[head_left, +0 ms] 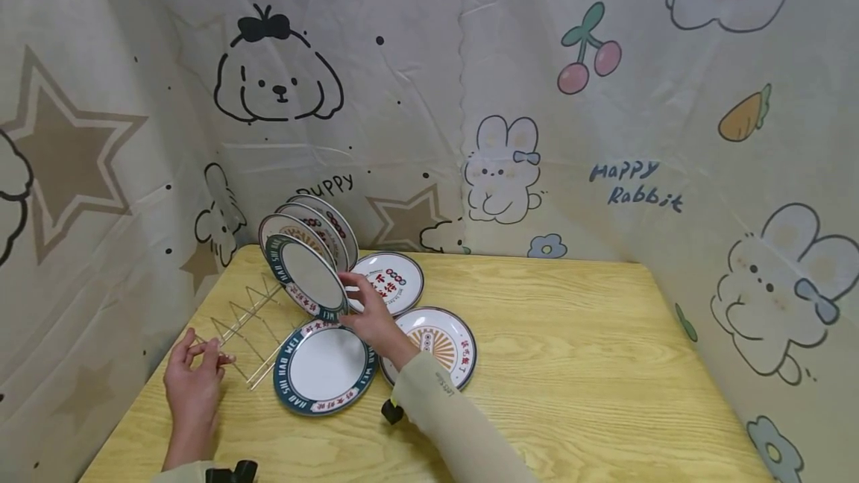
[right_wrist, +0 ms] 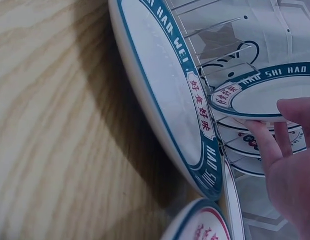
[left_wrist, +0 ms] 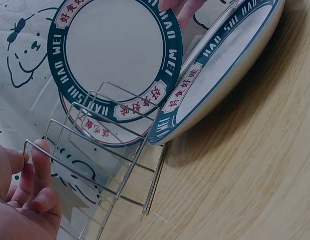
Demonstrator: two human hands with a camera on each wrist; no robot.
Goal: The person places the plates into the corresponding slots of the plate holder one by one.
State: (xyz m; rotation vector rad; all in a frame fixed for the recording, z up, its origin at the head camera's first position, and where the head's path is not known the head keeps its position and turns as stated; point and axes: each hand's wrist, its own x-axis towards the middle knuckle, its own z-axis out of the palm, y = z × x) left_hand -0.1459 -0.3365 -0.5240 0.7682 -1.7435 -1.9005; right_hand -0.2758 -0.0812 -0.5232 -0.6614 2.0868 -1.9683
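My right hand (head_left: 372, 319) pinches the right edge of a green-rimmed plate (head_left: 309, 278), thumb on its white face and fingers behind. The plate stands tilted at the wire dish rack (head_left: 251, 319), in front of several upright plates (head_left: 322, 226). At the rack's near left end, my left hand (head_left: 193, 379) holds a wire loop between thumb and fingers, as the left wrist view shows with the wire rack (left_wrist: 119, 185). Another green-rimmed plate (head_left: 325, 367) lies face up on the table, right beside the rack. Whether the held plate's lower edge sits between wires is hard to tell.
Two more plates lie on the wooden table (head_left: 570, 364): a white plate with red print (head_left: 403, 274) at the back and a plate with an orange sunburst (head_left: 456, 341) near my right wrist. A printed cloth (head_left: 416, 95) hangs behind the table and along both sides.
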